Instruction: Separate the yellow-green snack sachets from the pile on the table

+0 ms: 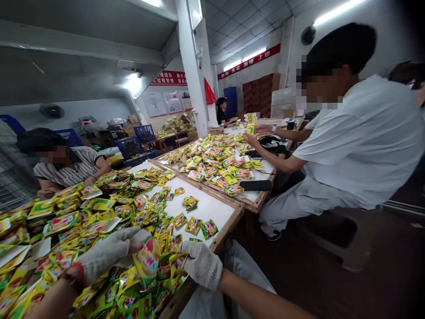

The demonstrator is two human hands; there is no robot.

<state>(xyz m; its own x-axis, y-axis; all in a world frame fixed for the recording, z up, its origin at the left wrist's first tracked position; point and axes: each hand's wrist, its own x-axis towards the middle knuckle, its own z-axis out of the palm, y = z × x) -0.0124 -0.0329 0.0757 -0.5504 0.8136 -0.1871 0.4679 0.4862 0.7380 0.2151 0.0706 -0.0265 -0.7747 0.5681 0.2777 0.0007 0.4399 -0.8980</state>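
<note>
My left hand [111, 251], in a pale knitted glove, is closed on a small yellow carton [147, 260] with a red and pink print, slightly smeared by motion. The fingers of my right hand [203, 262], gloved alike, pinch the edge of a small yellow sachet [176, 257] just right of the carton. Both hands are low over a heap of yellow and green sachets [133, 294]. Flat yellow cartons [63, 223], several with white flaps sticking out, lie at the left of the heap. A few loose sachets [193, 225] rest on the white tabletop [199, 206] ahead of my right hand.
A wooden rim [229, 221] edges my table. Another table beyond it bears a carton pile [212, 155] and a dark phone [255, 185]. A person in a white shirt [358, 141] sits there holding a carton. Someone in a striped shirt [71, 166] works at the left.
</note>
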